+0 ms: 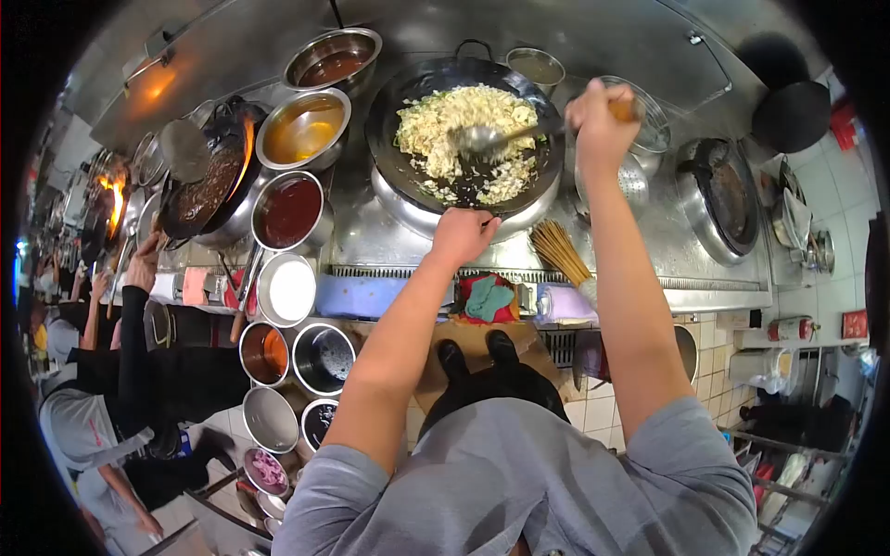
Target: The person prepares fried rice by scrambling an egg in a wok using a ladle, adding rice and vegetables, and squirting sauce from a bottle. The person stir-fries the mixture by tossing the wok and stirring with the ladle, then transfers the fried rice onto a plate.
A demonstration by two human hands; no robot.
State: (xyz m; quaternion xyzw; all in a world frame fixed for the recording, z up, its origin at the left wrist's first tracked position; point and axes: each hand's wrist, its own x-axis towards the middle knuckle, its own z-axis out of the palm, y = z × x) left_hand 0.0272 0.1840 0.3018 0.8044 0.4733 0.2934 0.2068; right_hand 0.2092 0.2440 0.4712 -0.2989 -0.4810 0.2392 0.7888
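A large black wok [382, 130] sits on the burner, holding fried rice [473, 109] with pale egg-like bits and green flecks. My left hand [464, 236] is closed on the wok's near edge; whatever handle lies under the fingers is hidden. My right hand [601, 125] is wrapped round the long handle of a ladle [480, 139], whose wooden end sticks out past the fist. The ladle's bowl rests in the rice near the middle of the wok and looks slightly blurred.
Left of the wok stand bowls of amber liquid [301, 128], dark red sauce [288, 211] and white contents [286, 289]. A bamboo brush [560, 250], a perforated strainer [616, 185] and another wok [723, 199] are to the right. Co-workers cook at flaming woks [199, 190] on the left.
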